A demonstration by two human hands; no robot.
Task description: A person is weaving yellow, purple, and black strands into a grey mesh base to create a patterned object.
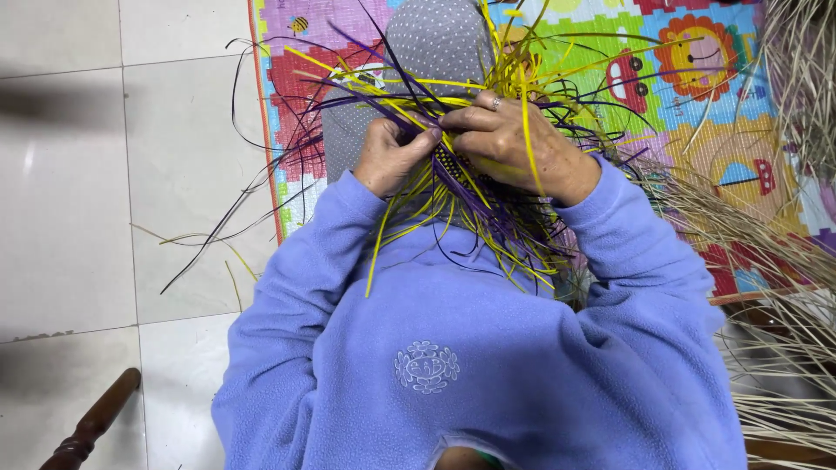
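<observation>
Head view, looking straight down my chest: the lavender fleece sweater point(470, 365) fills the lower half and hides my lap, so I can't see what the work rests on. Beyond it is the bright cartoon play mat point(697, 78) on the white tile floor point(78, 200), likely there to cushion sitting. A grey dotted leg point(435, 43) stretches away on the mat, foot cut off at the top edge. Dry pale straw point(784, 252) is heaped at right, close for reach, its extent cut by the frame. The woven piece point(457, 170) of yellow and purple strips sits raised between both hands just above the chest, held close so the crossings can be seen; loose strip ends fan out everywhere and mask its shape and size. Right hand point(518, 144), ring on one finger, lies over the weave with fingers closed down on it, pinning it. Left hand point(392, 157) has fingers pinched together on strips at the weave's edge; fingertips are buried, exact strip unclear. Dark wooden chair part point(96, 422) lower left, mostly cut off.
</observation>
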